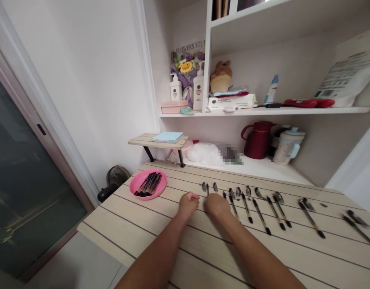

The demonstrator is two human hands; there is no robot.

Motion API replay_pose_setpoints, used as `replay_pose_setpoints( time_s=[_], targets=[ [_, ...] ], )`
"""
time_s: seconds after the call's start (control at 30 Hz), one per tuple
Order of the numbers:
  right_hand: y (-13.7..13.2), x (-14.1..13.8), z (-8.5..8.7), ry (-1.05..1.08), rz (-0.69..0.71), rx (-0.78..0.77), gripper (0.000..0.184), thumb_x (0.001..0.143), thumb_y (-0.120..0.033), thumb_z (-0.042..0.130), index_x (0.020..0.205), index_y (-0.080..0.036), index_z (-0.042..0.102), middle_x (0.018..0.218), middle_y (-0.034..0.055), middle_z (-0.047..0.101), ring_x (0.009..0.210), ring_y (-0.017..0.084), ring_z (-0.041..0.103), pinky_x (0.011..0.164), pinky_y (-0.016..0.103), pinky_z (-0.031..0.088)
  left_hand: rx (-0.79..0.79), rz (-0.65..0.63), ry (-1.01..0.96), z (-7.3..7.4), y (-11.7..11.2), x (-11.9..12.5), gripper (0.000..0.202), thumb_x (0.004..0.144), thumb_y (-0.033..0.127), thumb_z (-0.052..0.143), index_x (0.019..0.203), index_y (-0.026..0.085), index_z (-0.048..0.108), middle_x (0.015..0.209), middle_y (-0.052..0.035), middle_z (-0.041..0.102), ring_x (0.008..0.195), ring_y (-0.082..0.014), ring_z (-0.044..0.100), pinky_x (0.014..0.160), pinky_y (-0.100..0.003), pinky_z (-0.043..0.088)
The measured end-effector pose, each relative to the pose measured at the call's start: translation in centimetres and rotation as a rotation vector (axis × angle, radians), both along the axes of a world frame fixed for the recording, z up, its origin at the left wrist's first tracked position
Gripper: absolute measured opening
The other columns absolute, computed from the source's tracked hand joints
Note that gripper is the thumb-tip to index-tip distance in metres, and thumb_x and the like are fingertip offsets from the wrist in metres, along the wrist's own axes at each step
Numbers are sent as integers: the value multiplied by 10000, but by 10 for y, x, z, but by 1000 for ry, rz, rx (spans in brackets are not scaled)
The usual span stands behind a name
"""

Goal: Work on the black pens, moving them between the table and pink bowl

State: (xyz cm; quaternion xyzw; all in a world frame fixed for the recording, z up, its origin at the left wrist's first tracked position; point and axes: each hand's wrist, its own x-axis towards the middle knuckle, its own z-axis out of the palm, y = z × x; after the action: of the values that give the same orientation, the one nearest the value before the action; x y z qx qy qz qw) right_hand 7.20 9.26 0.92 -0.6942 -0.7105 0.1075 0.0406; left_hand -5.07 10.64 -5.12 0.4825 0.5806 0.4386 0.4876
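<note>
Planked table [125,224], pens [261,216], both hands [218,205] (right grip unclear)

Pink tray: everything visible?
The pink tray is a shallow, round dish with a raised rim; it looks like smooth plastic. It rests upright on the left part of the table. A bunch of dark pens lies inside, side by side on a slant, covering much of its floor. The left hand is to its right, not touching it.
</note>
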Motion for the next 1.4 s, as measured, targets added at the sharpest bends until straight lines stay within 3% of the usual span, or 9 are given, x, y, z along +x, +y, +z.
replay_pose_setpoints(
  time_s=[0.13,0.23,0.4,0.6,0.8,1.03,1.17,1.27,1.4],
  targets=[
    [-9,-2,2,-2,-32,78,357,843,-274,349,939,-90,639,951,220,642,855,257,625,693,321,435,28,11,-181,9,-2,0,199,701,262,552,858,142,569,698,-31,606,555,-85,544,552,-203,422],
    [-23,-13,2,10,108,137,391,857,-339,318,892,-125,643,896,187,661,807,240,629,678,311,421,38,12,-449,18,-4,-2,319,740,385,531,945,141,542,792,-81,626,678,-129,598,629,-248,461],
    [-18,-19,4,53,331,133,363,861,-368,326,902,-180,634,858,113,679,800,198,621,657,261,399,29,91,-777,25,-3,-11,321,731,356,576,960,134,545,603,-5,543,556,-103,557,552,-225,447],
    [54,1,18,-4,170,154,304,839,-274,383,942,-119,623,986,178,636,935,245,578,735,305,389,-57,102,-769,23,1,-17,318,682,335,622,937,162,544,576,43,489,420,-31,427,417,-147,315],
    [86,-15,0,48,89,105,288,751,-245,502,961,-92,625,1007,183,628,943,244,581,762,293,400,-81,80,-760,21,2,-14,349,629,362,633,906,172,536,583,45,491,390,-28,385,374,-144,214],
    [97,-22,-11,314,13,135,201,688,-155,520,813,-55,641,932,240,634,899,275,594,745,341,419,-62,75,-684,21,4,-12,385,636,441,601,904,174,527,595,43,498,379,-27,366,370,-153,179],
    [95,-6,-7,592,-25,154,152,712,-209,500,715,-110,615,687,123,659,691,190,613,612,269,448,-60,-9,-664,21,1,-9,378,653,441,588,907,168,521,584,43,500,375,-32,384,369,-156,201],
    [79,15,-6,821,-68,155,194,762,-265,450,785,-132,589,574,42,618,507,120,557,474,216,433,-77,-97,-623,23,-5,-2,397,655,456,583,912,159,526,572,37,512,370,-39,406,363,-158,217],
    [39,48,-10,1112,-118,130,189,740,-313,520,781,-139,582,572,24,591,438,85,494,403,195,411,-90,-280,-558,26,-24,14,408,657,464,585,908,145,539,566,30,531,352,-48,429,345,-166,240]
  ],
)
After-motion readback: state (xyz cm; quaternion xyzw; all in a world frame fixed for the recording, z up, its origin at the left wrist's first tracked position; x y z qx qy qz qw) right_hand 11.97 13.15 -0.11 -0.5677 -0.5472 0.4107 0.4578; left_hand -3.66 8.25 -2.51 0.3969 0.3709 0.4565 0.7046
